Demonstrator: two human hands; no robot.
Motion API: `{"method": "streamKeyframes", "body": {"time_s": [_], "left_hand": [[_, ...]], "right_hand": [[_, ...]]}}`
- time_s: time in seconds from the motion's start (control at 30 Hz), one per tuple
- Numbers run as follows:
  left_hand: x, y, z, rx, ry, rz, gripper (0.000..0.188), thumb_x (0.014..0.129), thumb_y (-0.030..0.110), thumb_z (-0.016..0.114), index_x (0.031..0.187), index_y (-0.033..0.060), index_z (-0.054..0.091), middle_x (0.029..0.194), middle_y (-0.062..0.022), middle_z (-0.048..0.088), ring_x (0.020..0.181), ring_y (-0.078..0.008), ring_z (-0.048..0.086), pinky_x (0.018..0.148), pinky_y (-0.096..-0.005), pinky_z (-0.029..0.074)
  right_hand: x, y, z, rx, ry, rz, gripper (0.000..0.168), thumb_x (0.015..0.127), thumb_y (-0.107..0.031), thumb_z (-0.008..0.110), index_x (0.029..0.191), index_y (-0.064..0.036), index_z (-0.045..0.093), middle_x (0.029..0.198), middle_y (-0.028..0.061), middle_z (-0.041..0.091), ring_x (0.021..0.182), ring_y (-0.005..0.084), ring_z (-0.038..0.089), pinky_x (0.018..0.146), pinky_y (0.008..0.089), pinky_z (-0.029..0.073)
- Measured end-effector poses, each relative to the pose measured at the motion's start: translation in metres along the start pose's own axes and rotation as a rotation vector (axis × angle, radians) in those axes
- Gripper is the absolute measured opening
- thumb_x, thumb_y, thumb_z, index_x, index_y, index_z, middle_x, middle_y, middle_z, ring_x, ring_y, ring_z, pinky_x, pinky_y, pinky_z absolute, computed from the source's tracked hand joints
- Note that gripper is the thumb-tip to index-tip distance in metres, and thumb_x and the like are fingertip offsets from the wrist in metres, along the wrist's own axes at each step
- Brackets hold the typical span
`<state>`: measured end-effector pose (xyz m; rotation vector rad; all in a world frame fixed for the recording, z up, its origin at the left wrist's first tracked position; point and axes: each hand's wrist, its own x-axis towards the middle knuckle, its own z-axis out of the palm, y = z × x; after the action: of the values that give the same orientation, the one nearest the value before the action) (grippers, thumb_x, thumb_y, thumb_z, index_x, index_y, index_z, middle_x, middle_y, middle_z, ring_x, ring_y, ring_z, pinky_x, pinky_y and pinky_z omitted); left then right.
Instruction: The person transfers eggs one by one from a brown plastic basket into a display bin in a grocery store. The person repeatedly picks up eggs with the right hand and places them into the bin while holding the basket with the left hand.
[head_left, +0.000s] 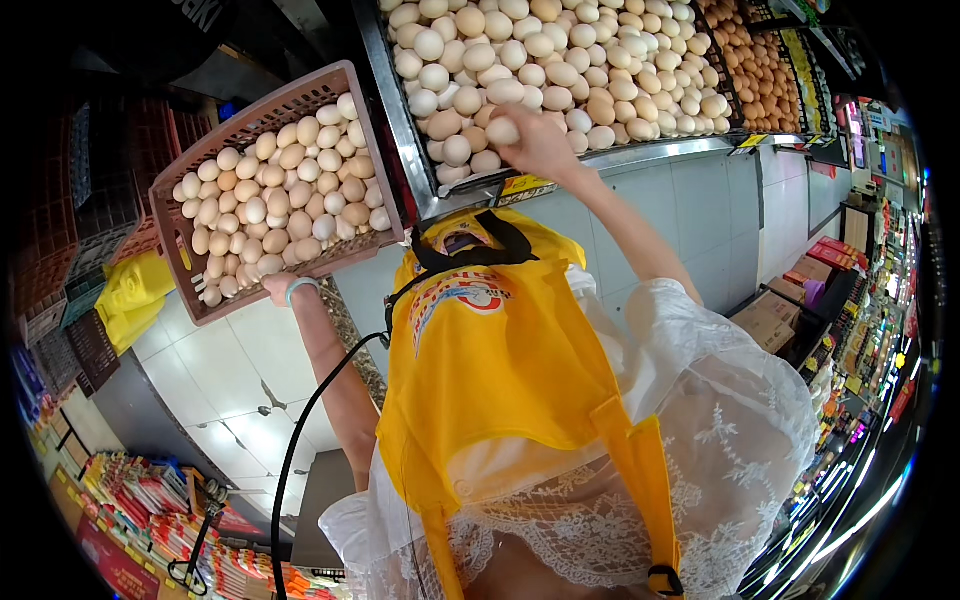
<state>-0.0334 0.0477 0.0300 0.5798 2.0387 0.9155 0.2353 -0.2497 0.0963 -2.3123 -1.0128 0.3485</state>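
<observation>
At the near corner of a metal-edged display bin, my right hand holds a pale egg between thumb and fingers. Many cream and light-brown eggs fill that bin under and beyond the hand. To the left, a brown plastic crate is loaded with similar eggs. My left hand, with a pale band at the wrist, grips the crate's near rim; some fingers are hidden by it.
Farther right are bins of browner eggs. Stacked plastic crates and a yellow bag stand left of the loaded crate. Cardboard boxes line a shelf at right. Packaged goods lie lower left. A black cable hangs beside my yellow apron.
</observation>
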Motion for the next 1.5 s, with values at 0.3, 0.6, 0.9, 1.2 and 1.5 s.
{"method": "streamKeyframes", "body": {"time_s": [0.3, 0.6, 0.9, 1.2, 1.5], "left_hand": [[0.018, -0.014, 0.005, -0.152, 0.022, -0.004, 0.051, 0.079, 0.029, 0.047, 0.100, -0.0170, 0.053, 0.103, -0.0269, 0.058, 0.085, -0.0365, 0.057, 0.070, -0.0472, 0.047], [0.047, -0.031, 0.003, -0.002, 0.026, -0.039, 0.057, 0.082, 0.033, 0.043, 0.103, -0.0201, 0.050, 0.103, -0.0339, 0.055, 0.091, -0.0419, 0.056, 0.077, -0.0471, 0.044], [0.041, -0.030, 0.011, -0.124, -0.012, 0.020, 0.042, 0.081, 0.022, 0.047, 0.096, -0.0168, 0.052, 0.095, -0.0263, 0.059, 0.080, -0.0343, 0.056, 0.072, -0.0444, 0.045], [0.015, -0.009, 0.006, -0.017, 0.022, -0.049, 0.053, 0.079, 0.033, 0.049, 0.100, -0.0164, 0.053, 0.102, -0.0276, 0.057, 0.083, -0.0374, 0.056, 0.066, -0.0488, 0.046], [0.011, -0.007, -0.001, 0.005, 0.017, -0.021, 0.054, 0.082, 0.035, 0.048, 0.102, -0.0139, 0.056, 0.105, -0.0230, 0.059, 0.089, -0.0345, 0.058, 0.079, -0.0437, 0.048]], "right_hand": [[0.007, -0.005, 0.011, -0.524, -0.188, -0.187, 0.043, 0.060, -0.015, 0.073, 0.100, -0.007, 0.058, 0.095, 0.0095, 0.055, 0.099, 0.0289, 0.050, 0.078, 0.0371, 0.047], [0.066, -0.139, 0.074, -0.040, -0.281, -0.436, 0.038, 0.069, -0.020, 0.068, 0.103, -0.006, 0.058, 0.107, 0.0125, 0.056, 0.098, 0.0297, 0.055, 0.083, 0.0408, 0.046], [0.130, -0.199, 0.296, -0.351, -0.419, -0.406, 0.061, 0.064, -0.019, 0.067, 0.121, -0.009, 0.045, 0.101, 0.0159, 0.060, 0.093, 0.0298, 0.059, 0.072, 0.0400, 0.050], [0.109, -0.192, 0.205, 0.824, -0.616, 0.232, 0.048, 0.070, -0.014, 0.066, 0.112, -0.009, 0.043, 0.096, 0.0130, 0.056, 0.079, 0.0212, 0.059, 0.066, 0.0309, 0.047], [0.018, -0.028, -0.038, 0.943, -0.164, 0.377, 0.036, 0.075, -0.011, 0.063, 0.108, -0.007, 0.050, 0.089, 0.0065, 0.057, 0.080, 0.0115, 0.056, 0.068, 0.0235, 0.046]]}}
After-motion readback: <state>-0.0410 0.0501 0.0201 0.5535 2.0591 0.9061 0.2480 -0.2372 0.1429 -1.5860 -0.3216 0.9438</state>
